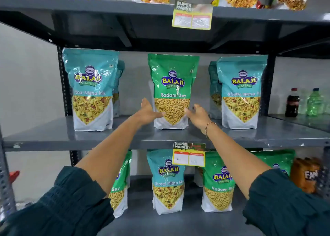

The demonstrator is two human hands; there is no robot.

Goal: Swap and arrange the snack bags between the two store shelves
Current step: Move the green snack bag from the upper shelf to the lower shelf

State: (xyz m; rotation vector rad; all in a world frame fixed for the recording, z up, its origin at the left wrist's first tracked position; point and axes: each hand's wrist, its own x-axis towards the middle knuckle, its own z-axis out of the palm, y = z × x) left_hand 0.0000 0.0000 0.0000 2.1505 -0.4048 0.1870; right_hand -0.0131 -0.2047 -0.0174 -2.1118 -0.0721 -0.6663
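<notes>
Green "Balaji Wafers Ratlami Sev" bag (172, 91) upright | hands: left hand (149, 111), right hand (197, 116) spread, flanking its base

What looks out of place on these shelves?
The green Ratlami Sev bag stands alone between teal Khatta Mitha bags on the middle shelf. Below, one teal Khatta Mitha bag sits among green ones. Nothing looks spilled or damaged.
</notes>
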